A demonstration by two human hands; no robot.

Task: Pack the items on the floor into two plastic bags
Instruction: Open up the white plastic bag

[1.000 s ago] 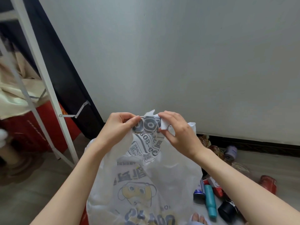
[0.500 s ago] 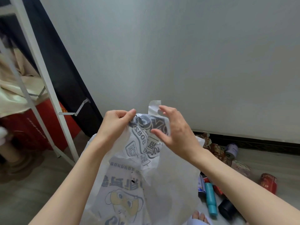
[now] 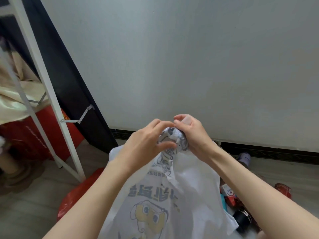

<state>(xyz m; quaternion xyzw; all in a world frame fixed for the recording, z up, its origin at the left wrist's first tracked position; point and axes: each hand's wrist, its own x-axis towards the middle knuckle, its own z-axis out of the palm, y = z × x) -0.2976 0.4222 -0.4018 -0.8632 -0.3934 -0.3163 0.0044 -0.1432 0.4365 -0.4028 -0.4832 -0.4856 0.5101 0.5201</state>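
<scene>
While the white printed plastic bag (image 3: 155, 204) hangs above the floor (image 3: 34, 195), the left hand (image 3: 146, 144) and right hand (image 3: 193, 135) both pinch its bunched top in a closed grip.

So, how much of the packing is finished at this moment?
The white printed bag hangs full, so it looks packed. Right now the left hand and right hand both grip its bunched top, apparently closing or tying it. Still left on the floor: a black jar, a red-and-white box, a red packet and a lilac container. A red bag lies behind.
</scene>
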